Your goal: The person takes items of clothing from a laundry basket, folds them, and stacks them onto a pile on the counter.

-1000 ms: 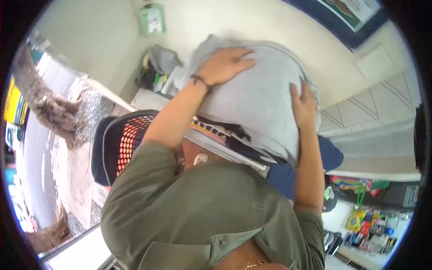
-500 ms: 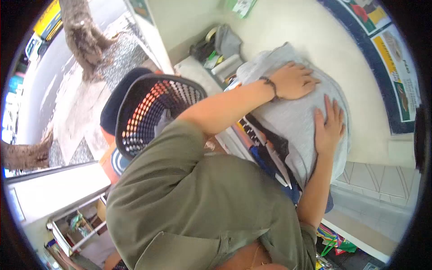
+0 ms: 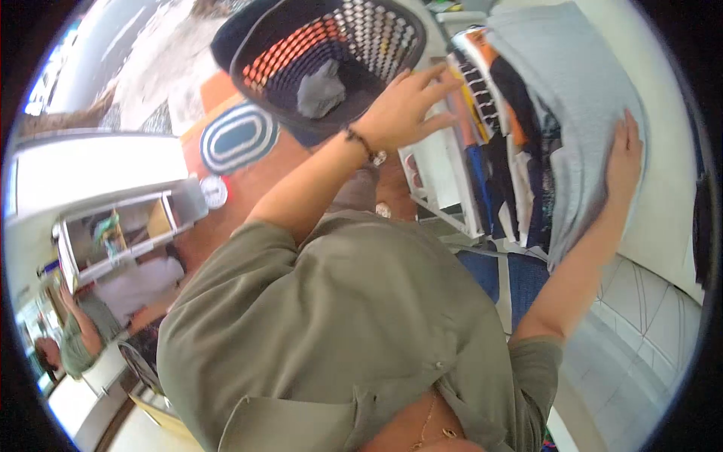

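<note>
A light grey cloth point(image 3: 580, 68) lies spread over a row of folded clothes point(image 3: 501, 113) in several colours. On its right edge rests my right hand point(image 3: 623, 162), fingers stretched out and flat. My left hand point(image 3: 403, 109), with a dark beaded bracelet at the wrist, is lifted off the cloth. Its fingers are spread and hold nothing, between the dark perforated laundry basket point(image 3: 263, 83) and the clothes. Inside the basket sits a small crumpled grey cloth point(image 3: 322, 90).
A blue and white oval mat point(image 3: 239, 138) lies on the brown floor, near a small round white and red object point(image 3: 214, 193). White shelving point(image 3: 444, 173) stands under the clothes. At far left a person in a green top point(image 3: 86, 331) is visible beside a white-framed rack point(image 3: 113, 233).
My left hand has left the grey cloth and moved left toward the basket. My right hand stays on the cloth. The view has shifted, showing more of the basket, floor and clothes.
</note>
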A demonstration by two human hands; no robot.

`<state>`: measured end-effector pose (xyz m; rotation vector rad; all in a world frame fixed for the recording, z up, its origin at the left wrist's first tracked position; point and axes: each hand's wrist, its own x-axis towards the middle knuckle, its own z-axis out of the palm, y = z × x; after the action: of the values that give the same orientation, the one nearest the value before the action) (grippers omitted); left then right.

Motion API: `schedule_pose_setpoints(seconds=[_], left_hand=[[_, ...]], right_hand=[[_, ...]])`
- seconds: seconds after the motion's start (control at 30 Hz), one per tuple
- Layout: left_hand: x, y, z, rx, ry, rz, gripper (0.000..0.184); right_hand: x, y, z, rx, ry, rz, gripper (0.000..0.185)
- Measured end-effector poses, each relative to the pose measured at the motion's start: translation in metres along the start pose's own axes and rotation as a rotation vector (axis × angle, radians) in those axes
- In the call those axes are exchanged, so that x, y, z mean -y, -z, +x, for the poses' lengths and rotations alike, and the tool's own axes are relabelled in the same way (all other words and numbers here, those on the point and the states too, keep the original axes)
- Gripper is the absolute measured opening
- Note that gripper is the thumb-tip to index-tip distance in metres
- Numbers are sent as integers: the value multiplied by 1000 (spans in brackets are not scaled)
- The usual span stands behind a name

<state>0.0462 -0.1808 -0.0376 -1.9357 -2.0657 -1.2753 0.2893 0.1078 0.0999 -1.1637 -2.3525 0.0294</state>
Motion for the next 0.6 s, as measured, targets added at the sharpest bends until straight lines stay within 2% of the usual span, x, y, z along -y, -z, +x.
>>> schedule_pose_setpoints(seconds=[0.07,0.13,0.2,0.27,0.33,0.4,0.47,0.5,0.53,0.57,0.6], left_hand=[[-19,10,-63,-48,84,-51,50],[-37,29,-123,73,127,-102,48],[-55,45,-180,251,282,-65,45],[-58,49,-235,606,482,-117,40],[-58,45,-297,617,628,-300,36],[-48,36,-351,600,767,-377,35],[-32,27,-396,569,907,-350,35],[-20,27,-416,631,968,-258,36],[-6,22,-449,503,964,-185,36],[4,10,-490,375,962,-118,37],[9,-3,-529,95,1321,-226,39]], right_hand=[[12,6,-20,30,35,82,48],[32,9,-55,-13,161,112,50],[82,19,-110,-21,281,77,50],[107,1,-166,-169,451,-16,50],[136,-29,-224,-229,488,72,49],[146,-70,-274,-111,407,146,49],[120,-127,-328,225,263,207,46],[114,-149,-355,441,21,246,46],[106,-172,-384,648,-229,279,46],[78,-211,-425,634,-327,449,43],[55,-233,-456,616,-425,616,41]])
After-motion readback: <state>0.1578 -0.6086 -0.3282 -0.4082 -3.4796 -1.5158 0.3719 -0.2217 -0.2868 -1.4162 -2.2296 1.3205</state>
